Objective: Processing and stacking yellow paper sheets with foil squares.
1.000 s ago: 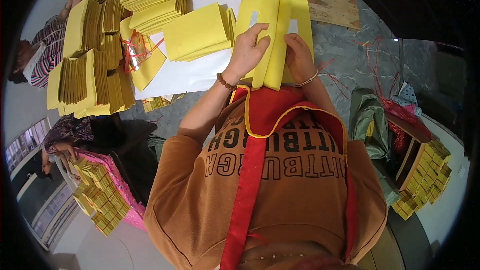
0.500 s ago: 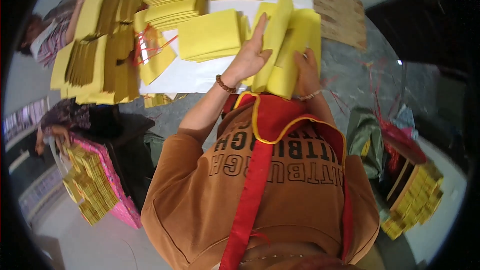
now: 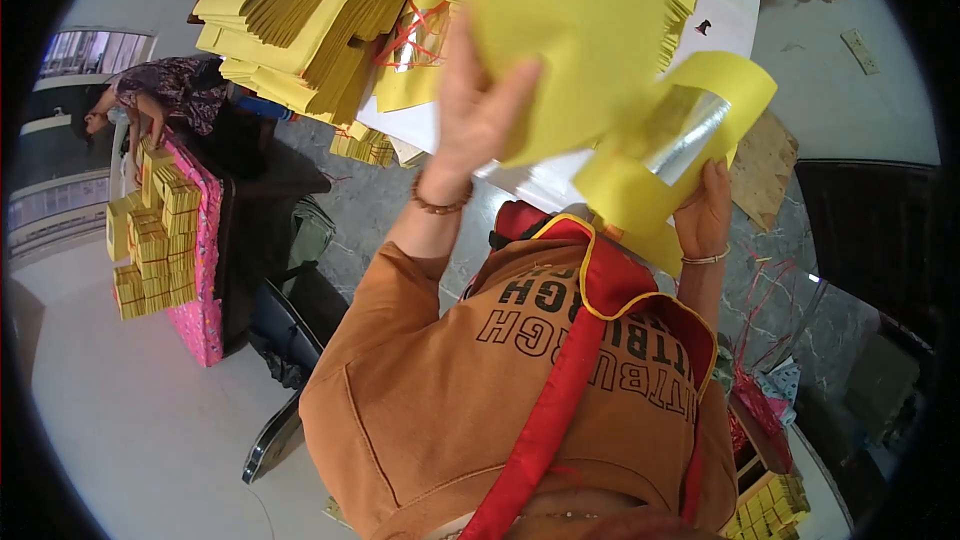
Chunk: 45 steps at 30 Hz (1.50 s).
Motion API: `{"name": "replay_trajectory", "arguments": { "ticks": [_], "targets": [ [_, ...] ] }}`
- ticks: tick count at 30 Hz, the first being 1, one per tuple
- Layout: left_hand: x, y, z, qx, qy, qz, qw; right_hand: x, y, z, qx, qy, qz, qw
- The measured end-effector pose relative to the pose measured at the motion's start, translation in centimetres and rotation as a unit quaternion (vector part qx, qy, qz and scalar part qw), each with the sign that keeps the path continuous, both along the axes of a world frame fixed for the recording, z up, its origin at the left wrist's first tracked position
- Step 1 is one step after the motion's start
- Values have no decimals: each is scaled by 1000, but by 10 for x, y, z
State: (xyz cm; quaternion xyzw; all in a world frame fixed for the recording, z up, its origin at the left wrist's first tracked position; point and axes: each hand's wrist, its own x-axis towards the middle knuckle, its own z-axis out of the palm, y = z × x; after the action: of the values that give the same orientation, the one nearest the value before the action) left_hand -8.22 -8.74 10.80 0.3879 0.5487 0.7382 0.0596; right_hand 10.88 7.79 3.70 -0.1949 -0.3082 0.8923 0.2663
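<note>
My left hand [image 3: 475, 105], a beaded bracelet on its wrist, grips a large folded piece of yellow paper [image 3: 570, 50] by its left edge, raised above the white table. Thumb and paper are blurred by motion. At the table's near right, my right hand [image 3: 706, 215] is closed on the edge of yellow paper sheets [image 3: 625, 185]. The upper sheet curls over, and a shiny silver patch [image 3: 690, 135] shows on it. Some of my right fingers are hidden behind the paper.
Folded yellow paper stacks [image 3: 290, 15] crowd the white table's [image 3: 730, 0] left side, red strings [image 3: 410, 35] beside them. Further left, a person [image 3: 165, 95] bends over a pink-covered table [image 3: 208, 270] with yellow bundles [image 3: 160, 240]. A board [image 3: 768, 170] lies on the floor at right.
My left hand has lifted the folded yellow paper off the table, leftward of the right hand. The sheets at my right hand have curled open, showing silver. The whole view has turned left.
</note>
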Motion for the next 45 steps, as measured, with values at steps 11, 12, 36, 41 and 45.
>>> {"name": "replay_trajectory", "arguments": {
  "ticks": [11,12,36,41,45],
  "targets": [
    [-60,-91,57,92,192,327,921,-204,-61,16,73,114,193,972],
    [-59,-99,54,76,197,344,915,-221,-67,10,74,116,191,972],
    [-68,-64,4,-20,114,241,964,-207,-147,-50,156,-227,245,929],
    [-58,-44,20,-10,96,187,978,-112,-37,18,276,-74,209,935],
    [-27,19,5,-102,49,21,993,-68,17,45,373,-10,67,925]
  ]
}}
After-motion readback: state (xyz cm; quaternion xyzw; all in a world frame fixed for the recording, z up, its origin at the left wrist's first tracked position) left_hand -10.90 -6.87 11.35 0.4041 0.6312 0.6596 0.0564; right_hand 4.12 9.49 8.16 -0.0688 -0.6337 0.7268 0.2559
